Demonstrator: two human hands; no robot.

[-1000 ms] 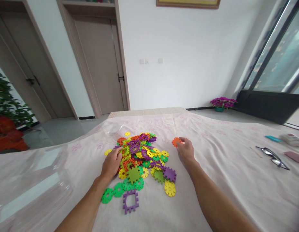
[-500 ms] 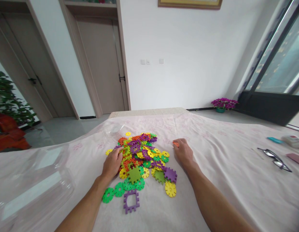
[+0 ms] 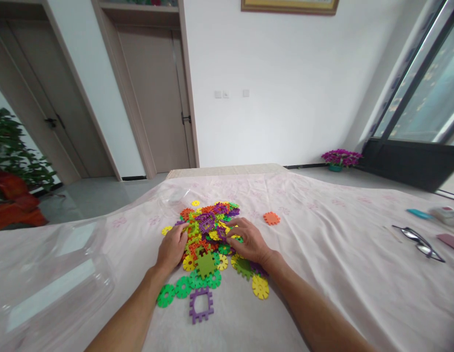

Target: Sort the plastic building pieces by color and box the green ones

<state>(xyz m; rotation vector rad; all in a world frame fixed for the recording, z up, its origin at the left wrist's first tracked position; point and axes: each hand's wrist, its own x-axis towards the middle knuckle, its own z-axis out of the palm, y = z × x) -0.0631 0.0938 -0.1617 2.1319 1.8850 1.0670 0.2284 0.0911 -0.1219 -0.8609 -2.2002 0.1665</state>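
In the head view, my one feed, the heap of plastic pieces (image 3: 206, 222) lies between the two hands on the cloth-covered surface (image 3: 322, 244), with an orange square (image 3: 271, 218) apart from it to the right. I take the step in hand to be picking a piece out of the heap. To do it well, I'd go for an uncovered edge, pinch one piece only and lift it gently, since the toothed rims look apt to snag their neighbours; the left hand (image 3: 172, 247) could steady the near side. That hand lies against the heap's left flank, fingers bent inward. The right hand (image 3: 250, 243) reaches in from the right, palm down, fingers pointing left, forearm slanting up from the lower right. The hands are well apart from each other; whether either is closed on a piece, I cannot tell.
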